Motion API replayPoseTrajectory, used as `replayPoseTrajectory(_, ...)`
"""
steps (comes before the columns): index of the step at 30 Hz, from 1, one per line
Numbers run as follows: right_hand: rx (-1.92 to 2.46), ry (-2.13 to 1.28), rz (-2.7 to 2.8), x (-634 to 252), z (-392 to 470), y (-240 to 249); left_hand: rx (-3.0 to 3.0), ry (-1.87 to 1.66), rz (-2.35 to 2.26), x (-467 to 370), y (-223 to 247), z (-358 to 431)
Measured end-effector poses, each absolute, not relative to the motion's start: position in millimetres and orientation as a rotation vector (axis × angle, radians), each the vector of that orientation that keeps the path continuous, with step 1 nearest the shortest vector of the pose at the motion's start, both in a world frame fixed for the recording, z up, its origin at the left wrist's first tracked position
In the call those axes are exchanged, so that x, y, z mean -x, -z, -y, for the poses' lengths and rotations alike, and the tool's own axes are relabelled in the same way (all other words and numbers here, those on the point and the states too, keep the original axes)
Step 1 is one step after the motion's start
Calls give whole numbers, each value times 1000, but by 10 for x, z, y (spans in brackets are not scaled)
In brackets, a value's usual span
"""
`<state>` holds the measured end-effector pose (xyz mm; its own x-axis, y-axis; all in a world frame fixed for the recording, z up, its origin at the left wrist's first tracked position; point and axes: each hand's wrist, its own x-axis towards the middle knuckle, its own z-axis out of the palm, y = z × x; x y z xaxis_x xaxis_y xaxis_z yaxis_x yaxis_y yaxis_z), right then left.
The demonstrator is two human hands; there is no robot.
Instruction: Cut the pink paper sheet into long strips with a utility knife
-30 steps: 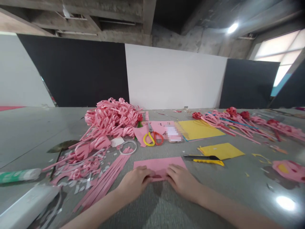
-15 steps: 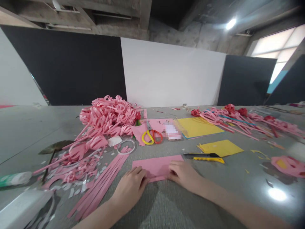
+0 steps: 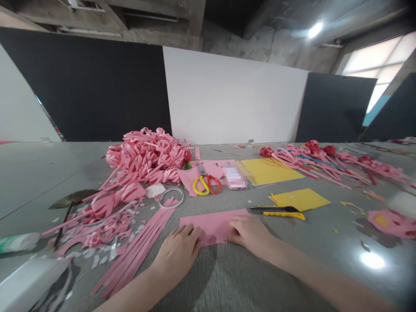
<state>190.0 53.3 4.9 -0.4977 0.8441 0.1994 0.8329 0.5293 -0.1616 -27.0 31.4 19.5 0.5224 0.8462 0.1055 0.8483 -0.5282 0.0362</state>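
Observation:
A pink sheet of paper (image 3: 211,225) lies flat on the grey table in front of me, its long side running left to right. My left hand (image 3: 182,245) grips its near left corner, fingers curled with the thumb at the near edge. At the near right corner, my right hand (image 3: 245,229) holds the sheet the same way. The fingertips partly hide both corners. Just beyond my right hand lies a utility knife (image 3: 279,212) with a yellow and black handle. Scissors (image 3: 207,185) with yellow and red handles rest behind the sheet.
Pink paper strips (image 3: 139,247) and a tape ring (image 3: 171,198) lie left of the sheet. Behind them rises a heap of curled pink paper (image 3: 147,156). A phone (image 3: 235,177), yellow paper (image 3: 300,199) and paper flowers (image 3: 312,156) lie at the back and right.
Both hands stay at the sheet's near corners with hardly any movement. A narrow folded-looking strip along the near edge shows less clearly now. The whole view has shifted slightly.

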Motion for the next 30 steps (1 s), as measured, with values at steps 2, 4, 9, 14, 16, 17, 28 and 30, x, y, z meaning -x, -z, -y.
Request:
replayPoseTrajectory(2,1407,-24,2519,-1895,-529,-45,2671,125,1358,264,-196,-292)
replayPoseTrajectory(4,1395,2,2527,-1892,-527,-36,2659,100,1118,247,-177,-266)
replayPoseTrajectory(9,1375,22,2536,-1886,-524,-26,2720,88,862,146,-94,-186)
replayPoseTrajectory(14,1355,22,2530,-1879,-523,-7,2965,101,1071,96,-155,-102)
replayPoseTrajectory(16,1356,18,2529,-1872,-525,16,3098,104,1085,108,-191,-89)
replayPoseTrajectory(17,1359,17,2526,-1870,-527,27,3154,89,1088,115,-203,-88)
replayPoseTrajectory(28,1207,-370,2635,-2061,-608,-187,3244,-53,1190,129,-196,-96)
replayPoseTrajectory(30,1209,-384,2648,-2078,-612,-223,3249,-41,1189,136,-181,-99)
